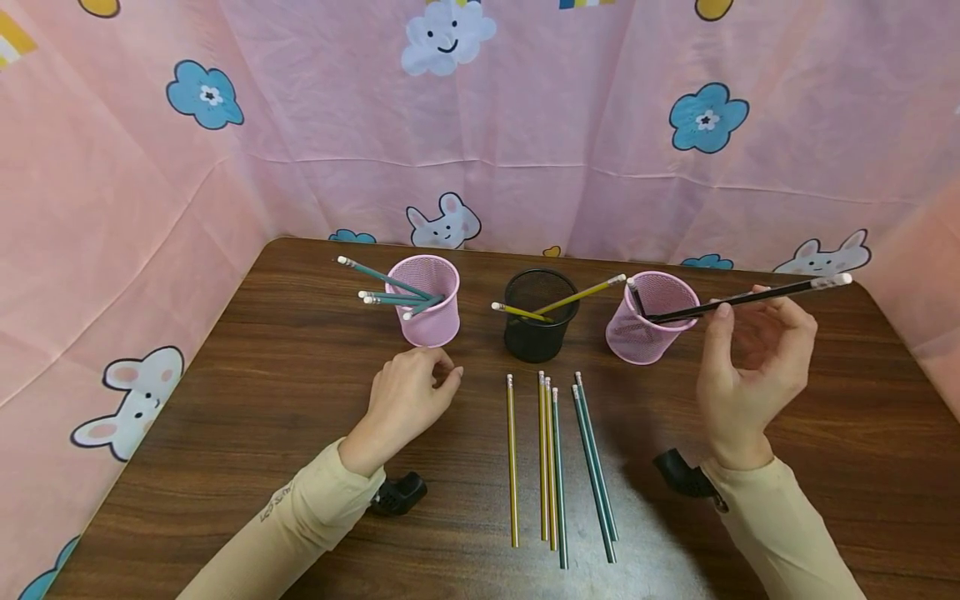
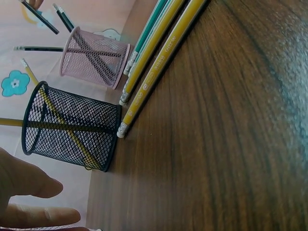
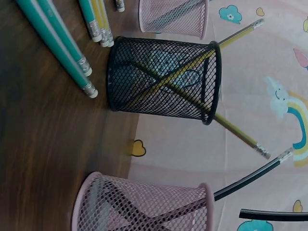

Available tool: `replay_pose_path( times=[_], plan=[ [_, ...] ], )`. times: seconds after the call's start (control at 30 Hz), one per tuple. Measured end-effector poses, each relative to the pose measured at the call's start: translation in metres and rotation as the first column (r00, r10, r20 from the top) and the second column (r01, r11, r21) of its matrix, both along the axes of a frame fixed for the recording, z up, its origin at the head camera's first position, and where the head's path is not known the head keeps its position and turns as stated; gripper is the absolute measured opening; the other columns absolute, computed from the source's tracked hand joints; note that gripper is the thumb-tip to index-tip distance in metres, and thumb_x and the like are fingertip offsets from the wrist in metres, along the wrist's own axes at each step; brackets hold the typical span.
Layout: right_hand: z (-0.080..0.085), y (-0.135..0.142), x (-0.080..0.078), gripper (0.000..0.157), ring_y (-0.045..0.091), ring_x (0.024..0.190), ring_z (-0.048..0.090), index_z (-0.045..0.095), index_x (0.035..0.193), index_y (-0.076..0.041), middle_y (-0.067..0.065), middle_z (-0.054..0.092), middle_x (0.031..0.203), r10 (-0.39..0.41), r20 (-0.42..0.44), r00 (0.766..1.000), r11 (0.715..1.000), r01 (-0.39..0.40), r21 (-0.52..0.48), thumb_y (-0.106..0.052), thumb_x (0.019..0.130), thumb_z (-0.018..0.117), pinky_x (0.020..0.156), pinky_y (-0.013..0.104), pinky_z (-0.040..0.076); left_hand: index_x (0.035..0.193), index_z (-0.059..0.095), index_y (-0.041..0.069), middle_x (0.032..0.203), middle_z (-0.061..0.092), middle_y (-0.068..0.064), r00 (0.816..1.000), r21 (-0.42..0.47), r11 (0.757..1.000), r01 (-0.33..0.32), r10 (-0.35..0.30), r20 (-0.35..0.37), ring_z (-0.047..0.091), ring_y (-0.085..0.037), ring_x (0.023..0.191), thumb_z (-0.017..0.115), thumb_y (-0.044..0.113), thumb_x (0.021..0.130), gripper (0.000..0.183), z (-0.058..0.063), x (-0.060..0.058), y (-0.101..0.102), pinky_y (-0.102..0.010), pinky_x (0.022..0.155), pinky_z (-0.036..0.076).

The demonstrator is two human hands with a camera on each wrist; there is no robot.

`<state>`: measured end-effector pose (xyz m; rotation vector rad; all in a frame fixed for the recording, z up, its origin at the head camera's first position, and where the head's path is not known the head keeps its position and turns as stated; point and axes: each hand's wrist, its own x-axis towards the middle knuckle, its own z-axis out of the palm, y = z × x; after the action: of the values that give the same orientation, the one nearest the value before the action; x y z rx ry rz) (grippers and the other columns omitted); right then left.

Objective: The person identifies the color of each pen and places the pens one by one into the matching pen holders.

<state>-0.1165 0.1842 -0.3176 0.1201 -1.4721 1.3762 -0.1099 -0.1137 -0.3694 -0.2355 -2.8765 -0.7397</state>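
Observation:
My right hand (image 1: 757, 367) pinches a black pencil (image 1: 787, 290) between thumb and fingers, beside the right pink mesh cup (image 1: 637, 337). In the right wrist view, the lower end of this black pencil (image 3: 269, 215) is in the air beyond the cup's rim. Two other black pencils lean inside that cup; one black pencil (image 2: 38, 48) shows in the left wrist view. Holding nothing, my left hand (image 1: 408, 400) has loosely bent fingers, in front of the left pink mesh cup (image 1: 431, 325). Between the pink cups stands a black mesh cup (image 1: 534, 342) with two yellow pencils.
Several teal pencils (image 1: 397, 297) lean in the left pink cup. On the wooden table (image 1: 262, 400) lie a single yellow pencil (image 1: 513, 467), two yellow pencils (image 1: 547, 467) beside a teal pencil (image 1: 559, 492), and two more teal pencils (image 1: 596, 475). A patterned cloth (image 1: 525, 125) hangs behind.

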Motion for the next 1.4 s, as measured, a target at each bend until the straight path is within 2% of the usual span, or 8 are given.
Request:
replay_pose_path(
  times=[0.23, 0.47, 0.73, 0.93, 1.03, 1.13, 1.23, 1.4],
  plan=[
    [-0.014, 0.013, -0.006, 0.023, 0.006, 0.080, 0.065, 0.059, 0.103, 0.010, -0.010, 0.061, 0.094, -0.101, 0.119, 0.988, 0.987, 0.085, 0.134, 0.000, 0.084, 0.065, 0.075, 0.014, 0.051, 0.084, 0.071, 0.013, 0.079, 0.069, -0.003, 1.000, 0.002, 1.000, 0.005, -0.005, 0.005, 0.065, -0.017, 0.070, 0.070, 0.025, 0.085, 0.012, 0.001, 0.001, 0.001, -0.037, 0.055, 0.048],
    [-0.023, 0.019, -0.007, 0.025, -0.007, 0.081, 0.062, 0.059, 0.100, 0.014, -0.019, 0.061, 0.094, -0.152, 0.224, 0.963, 0.957, 0.087, 0.278, -0.006, 0.086, 0.064, 0.074, 0.009, 0.048, 0.084, 0.071, 0.013, 0.079, 0.069, -0.003, 1.000, 0.006, 1.000, 0.002, -0.002, 0.005, 0.065, -0.017, 0.070, 0.070, 0.025, 0.085, 0.012, 0.002, 0.001, 0.002, -0.037, 0.055, 0.048],
    [-0.028, 0.021, -0.008, 0.021, -0.016, 0.078, 0.058, 0.063, 0.098, 0.009, 0.019, 0.070, 0.091, -0.196, 0.323, 0.926, 0.922, 0.062, 0.381, -0.008, 0.087, 0.064, 0.072, 0.003, 0.043, 0.084, 0.071, 0.014, 0.079, 0.069, -0.002, 1.000, 0.004, 1.000, 0.003, -0.003, 0.008, 0.064, -0.017, 0.070, 0.070, 0.026, 0.085, 0.012, 0.002, 0.001, 0.003, -0.038, 0.056, 0.048],
    [-0.030, 0.023, -0.008, 0.019, -0.023, 0.076, 0.047, 0.065, 0.094, 0.007, 0.022, 0.070, 0.088, -0.230, 0.381, 0.895, 0.886, 0.031, 0.462, -0.011, 0.087, 0.065, 0.070, 0.008, 0.038, 0.085, 0.071, 0.013, 0.077, 0.068, -0.002, 1.000, 0.007, 1.000, 0.007, -0.007, 0.010, 0.064, -0.017, 0.068, 0.069, 0.026, 0.085, 0.012, 0.002, 0.000, 0.004, -0.037, 0.054, 0.046],
    [-0.031, 0.024, -0.008, 0.019, -0.013, 0.071, 0.053, 0.065, 0.092, 0.006, 0.021, 0.070, 0.084, -0.261, 0.411, 0.873, 0.861, 0.018, 0.509, -0.012, 0.087, 0.064, 0.066, 0.018, 0.037, 0.085, 0.070, 0.013, 0.076, 0.068, -0.002, 1.000, 0.006, 1.000, 0.009, -0.009, 0.013, 0.063, -0.016, 0.068, 0.070, 0.026, 0.085, 0.013, 0.002, 0.000, 0.005, -0.036, 0.053, 0.045],
    [-0.033, 0.026, -0.009, 0.019, 0.013, 0.067, 0.064, 0.064, 0.091, 0.006, 0.021, 0.070, 0.081, -0.281, 0.442, 0.852, 0.842, -0.003, 0.540, -0.013, 0.087, 0.063, 0.064, 0.028, 0.037, 0.085, 0.070, 0.014, 0.075, 0.068, -0.001, 1.000, 0.002, 1.000, 0.010, -0.010, 0.012, 0.063, -0.016, 0.067, 0.070, 0.026, 0.085, 0.013, 0.002, 0.000, 0.006, -0.036, 0.053, 0.045],
    [-0.034, 0.027, -0.009, 0.019, 0.036, 0.070, 0.066, 0.064, 0.090, 0.006, 0.022, 0.070, 0.081, -0.283, 0.467, 0.838, 0.829, -0.031, 0.558, -0.013, 0.088, 0.063, 0.064, 0.032, 0.036, 0.084, 0.070, 0.014, 0.073, 0.067, -0.001, 1.000, 0.000, 1.000, 0.013, -0.013, 0.015, 0.061, -0.016, 0.066, 0.069, 0.027, 0.085, 0.013, 0.002, -0.001, 0.008, -0.035, 0.052, 0.043],
    [-0.035, 0.027, -0.009, 0.018, 0.036, 0.071, 0.067, 0.065, 0.090, 0.004, 0.021, 0.070, 0.080, -0.288, 0.498, 0.818, 0.814, -0.065, 0.577, -0.014, 0.089, 0.062, 0.064, 0.034, 0.036, 0.082, 0.070, 0.014, 0.073, 0.067, 0.000, 0.999, -0.006, 1.000, 0.021, -0.021, 0.028, 0.061, -0.017, 0.066, 0.069, 0.027, 0.085, 0.012, 0.002, -0.001, 0.010, -0.035, 0.052, 0.043]
  ],
)
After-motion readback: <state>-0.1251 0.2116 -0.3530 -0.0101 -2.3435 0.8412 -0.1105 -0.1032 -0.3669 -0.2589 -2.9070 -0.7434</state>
